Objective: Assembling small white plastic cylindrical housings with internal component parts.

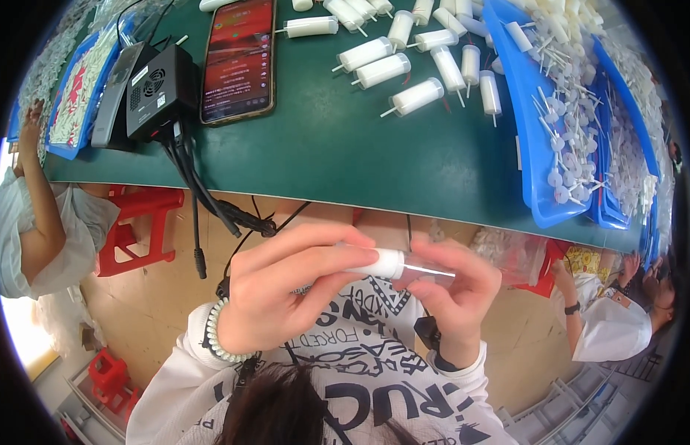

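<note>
Gripping a white cylinder [389,263], the fingers [337,259] of the left hand [274,289] close around its left part, and a pale coiled bracelet [213,334] circles that wrist. The right hand [460,289] pinches the clear tube [425,271] at the cylinder's right end between thumb and fingers; how far the cylinder sits inside the tube I cannot tell. Both pieces lie nearly level, in front of a white sweatshirt [389,363] with dark lettering and just short of the desk [308,159].

On the green desk, a black box [163,93] with a round vent stands at the left, dark cables [188,167] running down from it over the edge. Beside it lies a lit phone [240,63]. To the right of the phone, toward the far side, white-filled tubes [418,97] with thin stems lie scattered. A blue tray [519,104] at the right holds white stemmed pieces [571,159]. Beyond the box, at the far left, a blue tub [67,153] holds small pale pieces. Away to either side sit co-workers, one near a red stool [141,222].
</note>
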### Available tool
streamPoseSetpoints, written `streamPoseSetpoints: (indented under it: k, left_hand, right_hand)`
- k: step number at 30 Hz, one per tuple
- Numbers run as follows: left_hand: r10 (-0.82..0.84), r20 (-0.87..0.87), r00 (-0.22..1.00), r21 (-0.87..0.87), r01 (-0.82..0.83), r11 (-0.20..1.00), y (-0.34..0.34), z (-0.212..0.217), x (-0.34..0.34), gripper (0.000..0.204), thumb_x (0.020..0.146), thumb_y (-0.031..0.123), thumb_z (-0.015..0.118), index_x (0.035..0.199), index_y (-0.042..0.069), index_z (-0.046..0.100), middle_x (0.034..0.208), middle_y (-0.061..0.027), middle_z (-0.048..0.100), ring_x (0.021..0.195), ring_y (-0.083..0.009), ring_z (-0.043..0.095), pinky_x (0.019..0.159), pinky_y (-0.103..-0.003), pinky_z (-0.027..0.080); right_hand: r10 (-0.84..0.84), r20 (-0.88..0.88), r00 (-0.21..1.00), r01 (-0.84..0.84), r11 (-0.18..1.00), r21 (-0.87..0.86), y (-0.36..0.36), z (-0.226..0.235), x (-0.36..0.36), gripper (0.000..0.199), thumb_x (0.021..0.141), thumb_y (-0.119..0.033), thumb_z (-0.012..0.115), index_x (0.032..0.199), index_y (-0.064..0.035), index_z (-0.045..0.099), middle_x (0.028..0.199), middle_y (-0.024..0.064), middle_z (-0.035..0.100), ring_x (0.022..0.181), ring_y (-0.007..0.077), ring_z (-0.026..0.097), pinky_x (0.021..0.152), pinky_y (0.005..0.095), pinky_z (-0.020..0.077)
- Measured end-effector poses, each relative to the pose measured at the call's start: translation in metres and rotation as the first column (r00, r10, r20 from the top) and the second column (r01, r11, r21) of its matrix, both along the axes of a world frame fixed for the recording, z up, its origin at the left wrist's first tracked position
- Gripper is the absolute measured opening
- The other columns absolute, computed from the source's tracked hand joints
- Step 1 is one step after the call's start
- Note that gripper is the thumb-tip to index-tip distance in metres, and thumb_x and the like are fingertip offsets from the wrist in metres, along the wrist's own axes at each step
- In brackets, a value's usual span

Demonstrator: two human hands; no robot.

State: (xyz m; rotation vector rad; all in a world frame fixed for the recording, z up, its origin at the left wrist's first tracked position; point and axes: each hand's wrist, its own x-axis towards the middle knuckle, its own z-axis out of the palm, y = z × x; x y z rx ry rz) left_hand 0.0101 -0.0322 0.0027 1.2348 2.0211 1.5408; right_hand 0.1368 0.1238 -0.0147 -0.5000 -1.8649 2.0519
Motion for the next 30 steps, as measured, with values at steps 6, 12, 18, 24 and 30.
streamPoseSetpoints:
  k: [6,12,18,24,30]
  left_hand:
    - [-0.058,0.131,0.990,-0.055,0.066,0.996,0.001,-0.004,-0.003,0.027,0.071,-0.005,0.066,0.097,0.000,0.063,0.096,-0.0123,0.063,0.079,-0.0188,0.064,0.063,-0.025,0.053]
    - [-0.012,0.538,0.843,0.073,-0.032,0.997,-0.004,-0.007,0.005,0.034,0.074,-0.008,0.062,0.107,-0.004,0.058,0.107,-0.0138,0.061,0.094,-0.0185,0.061,0.076,-0.028,0.053]
    - [-0.067,0.210,0.975,0.079,0.052,0.996,0.000,-0.011,0.001,0.034,0.066,-0.010,0.066,0.099,-0.005,0.062,0.097,-0.0180,0.063,0.087,-0.0221,0.063,0.069,-0.027,0.052]
    - [-0.055,0.354,0.934,0.028,0.049,0.998,-0.001,-0.022,-0.001,0.036,0.063,-0.006,0.070,0.098,-0.003,0.064,0.092,-0.0155,0.064,0.082,-0.0211,0.062,0.070,-0.028,0.051]
    - [-0.191,0.714,0.674,0.227,0.035,0.973,0.001,-0.058,0.008,0.035,0.072,-0.005,0.064,0.107,-0.002,0.060,0.103,-0.0118,0.061,0.084,-0.0153,0.058,0.075,-0.028,0.049]
  right_hand:
    - [0.118,-0.114,0.987,-0.053,0.888,0.457,0.003,0.000,-0.010,0.032,0.064,0.000,0.072,0.095,0.0016,0.065,0.081,0.0111,0.065,0.068,0.0183,0.062,0.059,0.0254,0.0488]
    - [-0.023,-0.077,0.997,0.043,0.961,0.272,-0.001,0.001,-0.006,0.035,0.068,-0.002,0.073,0.099,0.0050,0.061,0.086,0.0119,0.065,0.078,0.0171,0.064,0.067,0.0252,0.0505]
    - [0.042,-0.053,0.998,-0.026,0.961,0.274,-0.010,-0.001,-0.007,0.029,0.069,-0.003,0.072,0.095,0.0044,0.061,0.084,0.0114,0.065,0.075,0.0149,0.063,0.065,0.0238,0.0493]
    - [-0.005,0.055,0.998,-0.012,0.952,0.305,-0.017,-0.003,-0.003,0.023,0.074,-0.007,0.069,0.093,0.0021,0.061,0.082,0.0103,0.065,0.071,0.0132,0.063,0.062,0.0226,0.0483]
    - [0.090,0.231,0.969,-0.068,0.993,-0.101,-0.034,-0.016,0.003,0.016,0.088,-0.013,0.052,0.096,0.0007,0.056,0.076,0.0064,0.061,0.063,0.0083,0.056,0.057,0.0208,0.0463]
